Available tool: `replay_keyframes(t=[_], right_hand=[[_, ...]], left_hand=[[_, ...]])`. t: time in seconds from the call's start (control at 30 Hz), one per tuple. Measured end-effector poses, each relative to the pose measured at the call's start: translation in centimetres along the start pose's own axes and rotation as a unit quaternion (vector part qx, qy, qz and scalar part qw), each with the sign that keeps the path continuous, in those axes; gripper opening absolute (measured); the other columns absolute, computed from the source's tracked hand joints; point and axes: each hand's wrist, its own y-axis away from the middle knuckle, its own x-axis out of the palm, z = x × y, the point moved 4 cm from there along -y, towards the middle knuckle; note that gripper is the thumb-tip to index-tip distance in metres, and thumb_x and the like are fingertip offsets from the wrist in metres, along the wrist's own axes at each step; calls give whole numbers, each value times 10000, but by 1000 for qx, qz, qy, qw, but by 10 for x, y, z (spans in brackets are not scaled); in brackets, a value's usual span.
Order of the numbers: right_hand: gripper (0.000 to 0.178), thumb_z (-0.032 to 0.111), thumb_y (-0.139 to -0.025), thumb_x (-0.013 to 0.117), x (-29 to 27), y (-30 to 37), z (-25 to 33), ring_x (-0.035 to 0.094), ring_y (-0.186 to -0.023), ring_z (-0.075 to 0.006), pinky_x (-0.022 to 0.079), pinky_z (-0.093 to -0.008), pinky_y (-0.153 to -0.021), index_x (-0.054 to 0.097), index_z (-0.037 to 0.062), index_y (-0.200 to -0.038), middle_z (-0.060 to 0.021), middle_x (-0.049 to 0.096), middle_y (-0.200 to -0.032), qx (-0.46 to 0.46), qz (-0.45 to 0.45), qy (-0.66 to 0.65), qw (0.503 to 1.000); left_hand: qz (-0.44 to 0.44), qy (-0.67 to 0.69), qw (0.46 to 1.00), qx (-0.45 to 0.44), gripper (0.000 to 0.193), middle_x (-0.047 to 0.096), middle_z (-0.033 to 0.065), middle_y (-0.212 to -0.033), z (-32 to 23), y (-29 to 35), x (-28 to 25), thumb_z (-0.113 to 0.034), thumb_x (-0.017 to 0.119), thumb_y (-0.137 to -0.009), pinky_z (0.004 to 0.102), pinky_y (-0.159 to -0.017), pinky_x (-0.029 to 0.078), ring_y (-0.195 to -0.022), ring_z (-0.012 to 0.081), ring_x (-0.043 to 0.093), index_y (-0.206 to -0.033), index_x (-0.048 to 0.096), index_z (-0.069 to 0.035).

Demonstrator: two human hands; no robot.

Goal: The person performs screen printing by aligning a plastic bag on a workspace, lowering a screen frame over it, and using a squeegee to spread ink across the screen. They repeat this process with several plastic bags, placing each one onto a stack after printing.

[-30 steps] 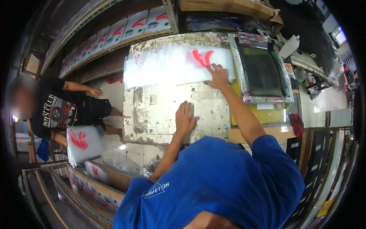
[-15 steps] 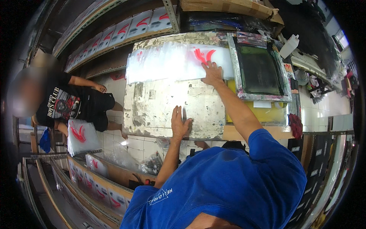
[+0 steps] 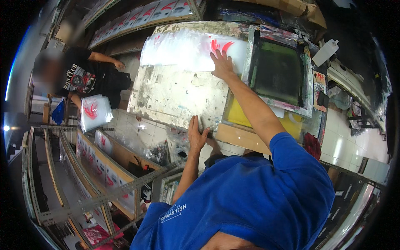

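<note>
A row of overlapping clear plastic sheets (image 3: 175,52) lies along the far side of the worn, paint-stained table (image 3: 179,93). The sheet at its right end carries a red curved print. My right hand (image 3: 223,66) rests on that sheet, fingers spread over the lower part of the print. At the table's front edge is my left hand (image 3: 197,134), its fingers stretched out and nothing in it. Right of the sheets stands a framed printing screen (image 3: 277,71) with a dark green mesh, over a yellow surface (image 3: 239,109).
On the left a co-worker (image 3: 93,79) in black holds a stack of printed plastic sheets (image 3: 96,112). Racks (image 3: 166,18) of printed sheets stand behind the table and at lower left (image 3: 96,166). A white bottle (image 3: 326,52) and a dark red cloth (image 3: 311,146) are at right.
The whole view has shifted and turned a little. My right hand remains on the printed sheet, and my left hand stays by the table's front edge.
</note>
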Motion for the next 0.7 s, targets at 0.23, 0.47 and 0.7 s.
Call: replay_keyframes(t=[0.23,0.47,0.7], right_hand=[[805,123,-681,755,-22,60,-16,317,-1409,-415,378,-483,-1087,456,100,-1428,-172,365,-1497,-119,-14,-55,991],[715,180,-719,793,-26,119,-12,392,-1344,-369,428,-489,-1025,505,80,-1365,-142,440,-1414,-220,-38,-80,971],[870,212,-687,778,-6,84,40,332,-1358,-474,422,-595,-951,395,146,-1466,-146,332,-1523,-110,18,89,990]], left_hand=[[-12,-85,996,-33,899,294,274,-1545,0,15,35,-449,820,-717,542,-1160,194,-1447,450,225,-1457,465,-83],[-8,-73,997,-38,973,223,247,-1588,8,14,46,-666,680,-747,563,-1177,81,-1486,432,136,-1507,402,-125],[-14,-98,992,-81,985,231,232,-1587,13,24,42,-629,721,-713,569,-1179,89,-1483,444,130,-1520,380,-178]])
